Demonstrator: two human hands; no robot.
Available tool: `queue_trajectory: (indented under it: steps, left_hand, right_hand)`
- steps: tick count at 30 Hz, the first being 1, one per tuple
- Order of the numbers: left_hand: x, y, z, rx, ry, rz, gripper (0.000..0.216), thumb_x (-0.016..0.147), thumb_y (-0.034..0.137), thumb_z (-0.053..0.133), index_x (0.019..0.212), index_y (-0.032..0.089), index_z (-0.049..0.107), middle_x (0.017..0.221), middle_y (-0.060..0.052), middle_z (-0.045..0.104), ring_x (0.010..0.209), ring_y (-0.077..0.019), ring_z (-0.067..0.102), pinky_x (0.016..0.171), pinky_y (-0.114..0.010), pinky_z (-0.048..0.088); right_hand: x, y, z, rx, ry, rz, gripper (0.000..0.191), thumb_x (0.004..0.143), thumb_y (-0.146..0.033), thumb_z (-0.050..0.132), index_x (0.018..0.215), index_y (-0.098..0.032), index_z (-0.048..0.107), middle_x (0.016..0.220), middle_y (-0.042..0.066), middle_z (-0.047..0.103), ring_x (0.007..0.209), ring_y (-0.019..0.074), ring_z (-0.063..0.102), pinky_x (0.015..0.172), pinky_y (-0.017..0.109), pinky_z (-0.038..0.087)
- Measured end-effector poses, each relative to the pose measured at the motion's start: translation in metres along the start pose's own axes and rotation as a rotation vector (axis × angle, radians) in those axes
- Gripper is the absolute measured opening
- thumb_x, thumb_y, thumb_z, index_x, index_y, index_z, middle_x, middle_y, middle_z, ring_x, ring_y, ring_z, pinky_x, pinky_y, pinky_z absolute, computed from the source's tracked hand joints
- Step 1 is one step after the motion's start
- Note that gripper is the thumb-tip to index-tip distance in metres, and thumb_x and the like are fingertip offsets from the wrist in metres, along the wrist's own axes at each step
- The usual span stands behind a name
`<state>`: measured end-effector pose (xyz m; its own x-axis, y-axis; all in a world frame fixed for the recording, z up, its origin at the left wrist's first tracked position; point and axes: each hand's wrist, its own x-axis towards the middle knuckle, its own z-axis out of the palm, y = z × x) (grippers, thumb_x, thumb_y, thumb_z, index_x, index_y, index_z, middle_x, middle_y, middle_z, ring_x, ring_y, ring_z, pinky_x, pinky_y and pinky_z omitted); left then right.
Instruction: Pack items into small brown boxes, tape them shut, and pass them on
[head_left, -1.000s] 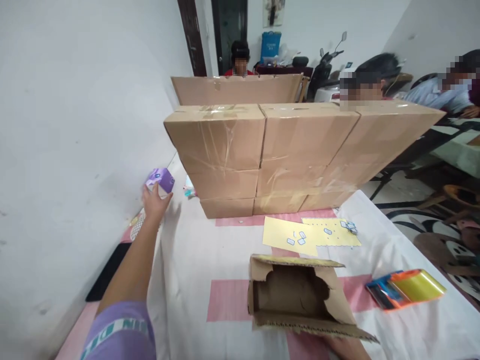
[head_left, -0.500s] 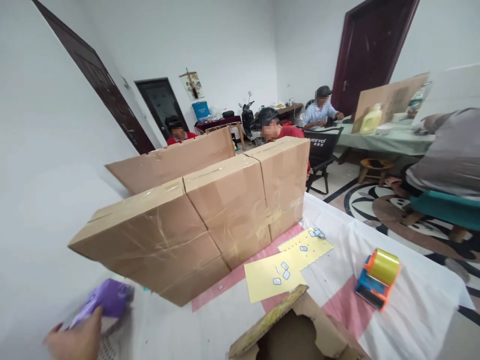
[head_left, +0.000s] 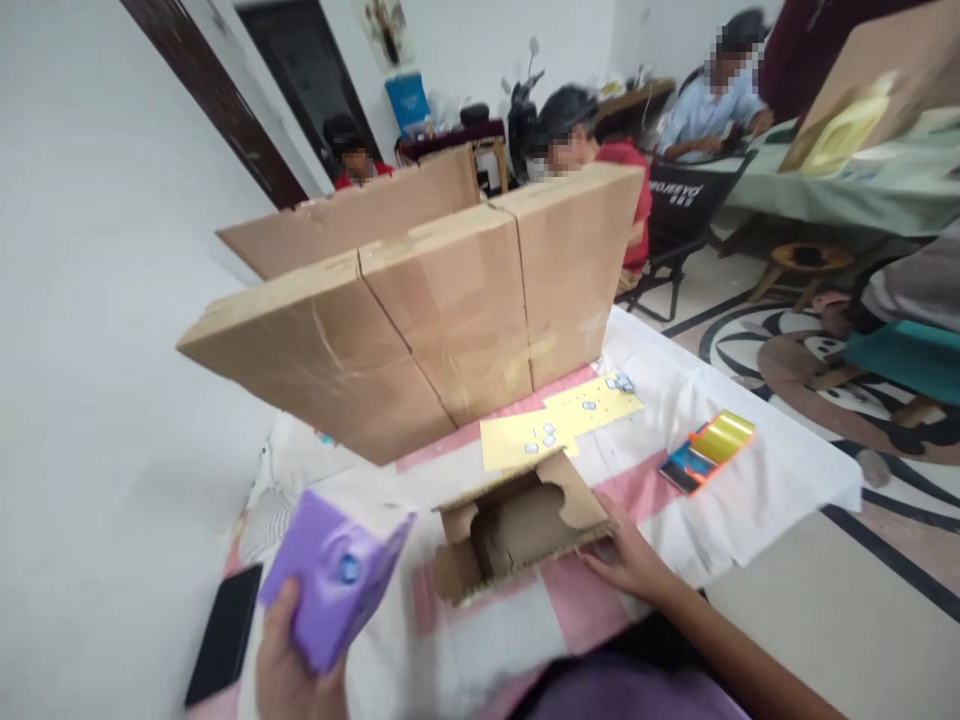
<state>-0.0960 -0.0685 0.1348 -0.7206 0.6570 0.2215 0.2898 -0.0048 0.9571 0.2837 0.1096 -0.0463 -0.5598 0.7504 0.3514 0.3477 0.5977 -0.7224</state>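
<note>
My left hand (head_left: 296, 650) is closed around a purple package (head_left: 330, 575), box-shaped with a pale top and a small blue mark, held tilted above the table at the left. What it contains cannot be seen. At the centre front an open cardboard box (head_left: 577, 495) lies on the cloth with its hollow facing up; its inside looks bare. My right hand (head_left: 619, 560) grips that box at its right end, some fingers hidden by the wall. Behind the box lie yellow sheets (head_left: 510, 440) with small white pieces on them.
Stacked, taped cartons (head_left: 465, 310) form a wall across the back of the table. A tape dispenser (head_left: 709, 450) with yellow tape lies to the right. A black phone-like slab (head_left: 225, 635) rests at the left edge. Other people sit beyond, one in a red shirt (head_left: 630, 200).
My left hand has brought the purple package rightward and up from the left edge. My right hand has come into view on the cardboard box. The view has tilted downward.
</note>
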Motion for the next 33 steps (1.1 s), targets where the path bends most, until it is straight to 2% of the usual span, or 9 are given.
queue_trajectory:
  steps: [3,7,9,13,17,21,28,30,33]
  left_hand:
    - [-0.016,0.021,0.040,-0.080,0.046,0.080,0.056,0.086,0.051,0.060,0.136,0.028,0.053,0.128,-0.008,0.065,0.117,-0.0322,0.064,0.098,-0.053,0.055]
    - [-0.007,0.063,0.083,0.113,-0.259,0.612,0.046,0.074,0.032,0.080,0.116,0.025,0.063,0.123,-0.008,0.063,0.119,-0.0294,0.060,0.105,-0.050,0.048]
    - [-0.002,0.077,0.098,0.299,-0.448,0.742,0.043,0.076,0.023,0.079,0.115,0.026,0.063,0.123,-0.008,0.060,0.117,-0.0264,0.060,0.104,-0.046,0.049]
    - [-0.007,0.078,0.124,0.453,-0.774,0.494,0.032,0.088,0.030,0.068,0.120,0.026,0.061,0.131,-0.009,0.060,0.123,-0.0247,0.058,0.105,-0.040,0.047]
    - [-0.017,0.067,0.142,0.628,-0.796,0.159,0.037,0.095,0.044,0.055,0.126,0.024,0.059,0.131,-0.008,0.064,0.121,-0.0258,0.060,0.103,-0.041,0.048]
    - [-0.022,0.061,0.153,1.005,-0.707,0.170,0.042,0.097,0.047,0.046,0.124,0.021,0.064,0.128,-0.012,0.062,0.126,-0.0325,0.054,0.109,-0.051,0.041]
    - [-0.023,0.065,0.160,0.986,-0.975,0.181,0.038,0.087,0.029,0.058,0.123,0.025,0.065,0.125,-0.011,0.059,0.110,-0.0268,0.063,0.099,-0.040,0.048]
    - [-0.022,0.067,0.159,0.874,-0.920,0.208,0.032,0.090,0.030,0.055,0.120,0.024,0.065,0.124,-0.010,0.061,0.115,-0.0267,0.060,0.105,-0.042,0.045]
    - [-0.020,0.068,0.157,0.798,-0.646,0.176,0.034,0.098,0.040,0.046,0.124,0.022,0.057,0.127,-0.010,0.063,0.118,-0.0264,0.060,0.104,-0.044,0.045]
  right_hand:
    - [0.004,-0.005,-0.003,0.029,-0.020,-0.018,0.085,0.086,-0.041,0.070,0.155,-0.023,0.025,0.145,0.019,0.048,0.134,0.0405,0.049,0.109,0.060,0.045]
    - [0.003,-0.010,-0.008,0.078,-0.052,-0.001,0.084,0.087,-0.043,0.071,0.154,-0.023,0.025,0.147,0.019,0.046,0.136,0.0397,0.046,0.110,0.060,0.043]
    - [0.002,-0.011,-0.010,0.108,-0.056,0.005,0.084,0.086,-0.043,0.071,0.154,-0.023,0.025,0.148,0.019,0.045,0.136,0.0391,0.045,0.111,0.060,0.042]
    - [0.002,-0.011,-0.010,0.177,-0.057,0.016,0.084,0.082,-0.038,0.075,0.151,-0.023,0.028,0.141,0.018,0.050,0.129,0.0368,0.051,0.108,0.057,0.044]
    - [0.002,-0.012,-0.011,0.207,-0.055,0.035,0.080,0.082,-0.035,0.074,0.149,-0.023,0.031,0.141,0.017,0.050,0.127,0.0351,0.051,0.108,0.056,0.044]
    - [0.002,-0.014,-0.013,0.206,-0.039,0.052,0.075,0.086,-0.037,0.071,0.149,-0.024,0.032,0.140,0.016,0.052,0.127,0.0336,0.051,0.107,0.055,0.044]
    - [0.004,-0.011,-0.010,0.182,-0.038,0.040,0.068,0.089,-0.038,0.066,0.148,-0.023,0.036,0.140,0.016,0.053,0.128,0.0348,0.051,0.107,0.057,0.044]
    - [0.004,-0.012,-0.011,0.180,-0.037,0.037,0.067,0.089,-0.036,0.066,0.148,-0.024,0.036,0.139,0.015,0.053,0.127,0.0349,0.051,0.106,0.058,0.044]
    - [0.005,-0.014,-0.013,0.182,-0.043,0.032,0.070,0.088,-0.035,0.067,0.150,-0.025,0.034,0.138,0.015,0.053,0.126,0.0351,0.052,0.106,0.058,0.045]
